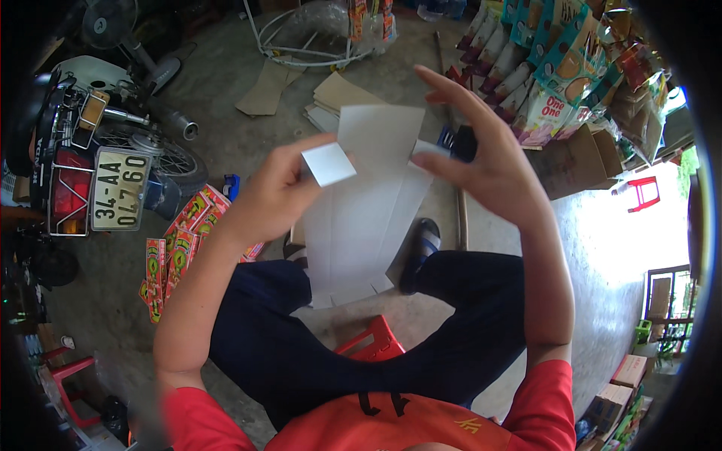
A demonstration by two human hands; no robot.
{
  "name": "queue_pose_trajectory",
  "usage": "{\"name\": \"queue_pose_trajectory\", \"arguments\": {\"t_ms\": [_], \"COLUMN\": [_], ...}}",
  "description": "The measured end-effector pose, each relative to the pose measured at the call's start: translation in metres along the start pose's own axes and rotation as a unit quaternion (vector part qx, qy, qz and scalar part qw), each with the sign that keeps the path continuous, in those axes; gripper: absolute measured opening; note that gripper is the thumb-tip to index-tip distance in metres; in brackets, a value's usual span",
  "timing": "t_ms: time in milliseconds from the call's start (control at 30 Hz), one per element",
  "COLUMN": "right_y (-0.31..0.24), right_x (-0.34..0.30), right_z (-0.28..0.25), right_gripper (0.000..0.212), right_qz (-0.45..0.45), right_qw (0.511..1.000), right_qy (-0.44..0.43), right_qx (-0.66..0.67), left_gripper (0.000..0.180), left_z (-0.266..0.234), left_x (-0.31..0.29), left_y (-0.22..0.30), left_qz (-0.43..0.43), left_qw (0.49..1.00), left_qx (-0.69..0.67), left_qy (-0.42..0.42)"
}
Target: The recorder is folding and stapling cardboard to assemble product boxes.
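Observation:
An unfolded carton blank (372, 195), pale grey-white with crease lines and cut flaps, stands between my knees. My left hand (289, 180) is closed on its upper left edge, where a small square flap (329, 164) folds out over my fingers. Spread fingers show on my right hand (481, 146), raised at the blank's upper right. Its thumb lies against or just over the small right flap (431, 150); whether it touches is unclear. At the near end of the blank, slit flaps (365, 292) stick out.
Flat colourful printed cartons (180, 255) lie in a pile on the left, near a parked motorbike (120, 165). Cardboard sheets (350, 98) rest on the floor ahead. Snack bags (556, 98) and an open brown box (575, 161) stand at right. A red stool (374, 342) is below me.

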State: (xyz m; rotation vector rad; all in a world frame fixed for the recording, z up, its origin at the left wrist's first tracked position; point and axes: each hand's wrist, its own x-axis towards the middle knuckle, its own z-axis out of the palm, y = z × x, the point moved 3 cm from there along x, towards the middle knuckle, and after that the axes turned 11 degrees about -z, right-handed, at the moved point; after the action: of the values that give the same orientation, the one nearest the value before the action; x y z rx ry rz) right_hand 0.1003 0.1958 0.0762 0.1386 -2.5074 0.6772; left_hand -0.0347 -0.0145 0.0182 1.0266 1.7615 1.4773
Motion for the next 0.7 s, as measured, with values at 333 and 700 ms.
{"name": "queue_pose_trajectory", "arguments": {"t_ms": [333,700], "right_y": [-0.033,-0.048], "right_x": [-0.006,-0.014], "right_z": [0.023,0.045], "right_gripper": [0.066,0.082], "right_qz": [-0.072,-0.085], "right_qw": [0.992,0.987], "right_qy": [-0.080,-0.111], "right_qx": [-0.064,-0.083], "left_gripper": [0.037,0.043], "left_z": [0.018,-0.003], "left_x": [0.011,0.004], "left_y": [-0.014,-0.006], "left_qz": [-0.106,-0.090], "left_qw": [0.992,0.964], "left_qx": [-0.051,-0.229], "left_qy": [0.055,0.097]}}
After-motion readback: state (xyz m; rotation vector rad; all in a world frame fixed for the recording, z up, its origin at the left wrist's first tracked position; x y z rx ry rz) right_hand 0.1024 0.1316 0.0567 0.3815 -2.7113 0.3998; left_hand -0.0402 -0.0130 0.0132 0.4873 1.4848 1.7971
